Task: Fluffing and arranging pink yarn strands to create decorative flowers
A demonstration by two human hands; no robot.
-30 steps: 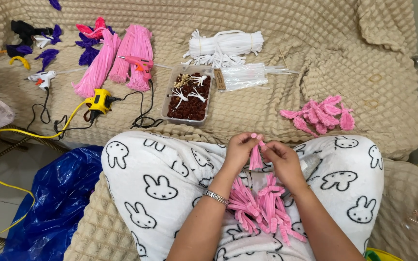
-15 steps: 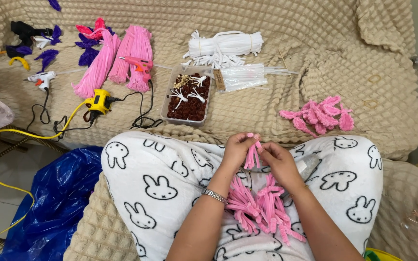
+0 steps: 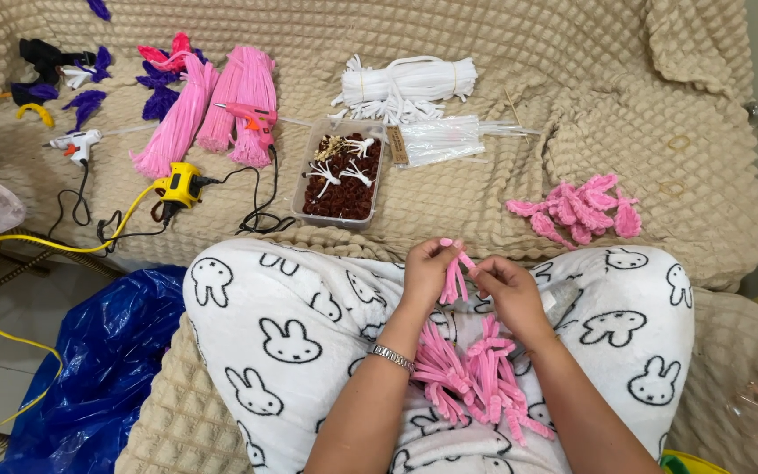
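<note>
A short folded piece of pink pipe cleaner is pinched above the lap between the closed fingers of the left hand and the right hand, both curled tightly around it. Beneath the wrists, a loose pile of bent pink pieces is spread on the rabbit-print blanket. Further off, on the beige quilted cover, a clear tray of dark red bits and a yellow glue gun are laid.

Item count, work surface
Glue guns: three — white, yellow, pink. Clear tray: one. White bundle: one.
</note>
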